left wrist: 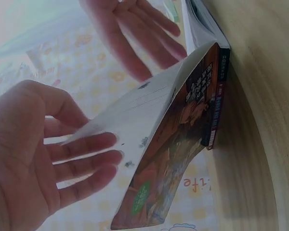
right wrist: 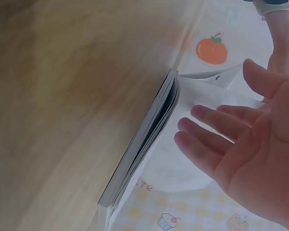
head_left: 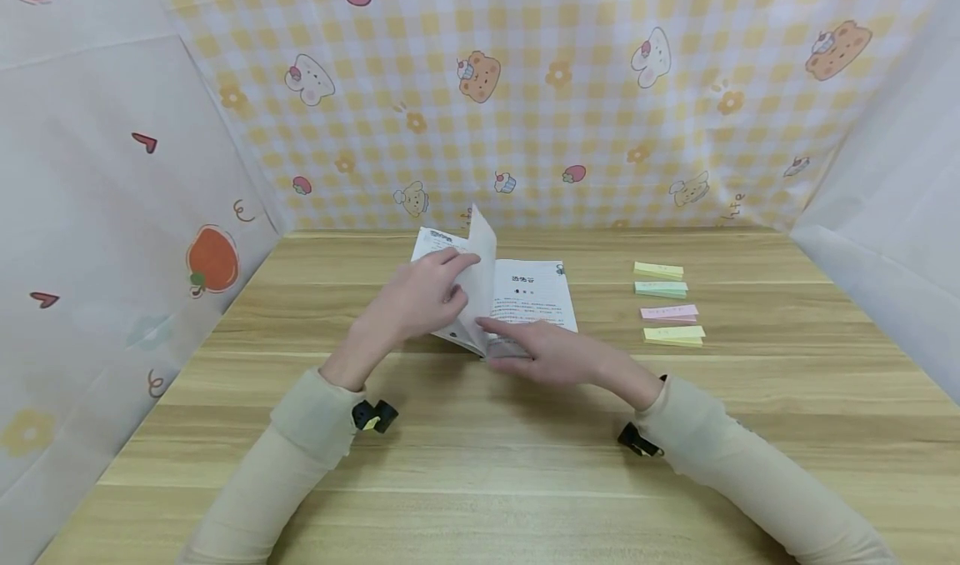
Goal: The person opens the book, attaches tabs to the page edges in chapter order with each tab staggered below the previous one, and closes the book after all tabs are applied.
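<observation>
A thin paperback book (head_left: 536, 294) lies open on the wooden table (head_left: 480, 473), a printed white page facing up. My left hand (head_left: 450, 282) holds up the front cover and a leaf with straight fingers, so they stand nearly upright (head_left: 483, 265). In the left wrist view the colourful cover (left wrist: 183, 144) leans against the fingers (left wrist: 86, 159) of that hand. My right hand (head_left: 517, 344) lies flat on the lower part of the right page, fingers straight. The right wrist view shows those fingers (right wrist: 216, 134) over the white page beside the book's page block (right wrist: 144, 144).
Several pads of sticky notes lie in a column right of the book: yellow-green (head_left: 658, 270), green (head_left: 661, 288), pink (head_left: 669, 312), yellow (head_left: 674, 336). Patterned cloth walls (head_left: 525, 90) close the table in at the back and on both sides.
</observation>
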Motion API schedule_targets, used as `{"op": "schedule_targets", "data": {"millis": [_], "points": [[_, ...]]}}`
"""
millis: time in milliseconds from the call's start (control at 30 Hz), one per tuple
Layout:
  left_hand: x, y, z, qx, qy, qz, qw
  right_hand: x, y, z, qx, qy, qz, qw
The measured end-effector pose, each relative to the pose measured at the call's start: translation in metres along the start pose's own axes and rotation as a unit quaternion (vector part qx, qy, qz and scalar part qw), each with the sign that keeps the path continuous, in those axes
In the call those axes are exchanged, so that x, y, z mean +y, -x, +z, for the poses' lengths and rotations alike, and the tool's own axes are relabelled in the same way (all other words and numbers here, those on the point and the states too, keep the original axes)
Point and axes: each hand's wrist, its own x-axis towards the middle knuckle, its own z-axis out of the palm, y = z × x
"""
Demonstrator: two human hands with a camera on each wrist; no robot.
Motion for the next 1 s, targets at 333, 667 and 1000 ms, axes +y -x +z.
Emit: {"op": "schedule_targets", "data": {"millis": [333,667,1000], "points": [[-0.006,0.002,0.000,-0.009,-0.052,-0.057,0.9969,-0.003,0.001,0.003,-0.040,0.012,0.029,0.999],[-0.010,0.005,-0.001,-0.036,-0.092,-0.102,0.9898,-0.004,0.003,0.003,-0.057,0.019,0.035,0.998],[-0.023,0.006,0.005,-0.140,-0.093,-0.144,0.9752,-0.004,0.002,0.003,-0.082,0.017,0.034,0.996]]}}
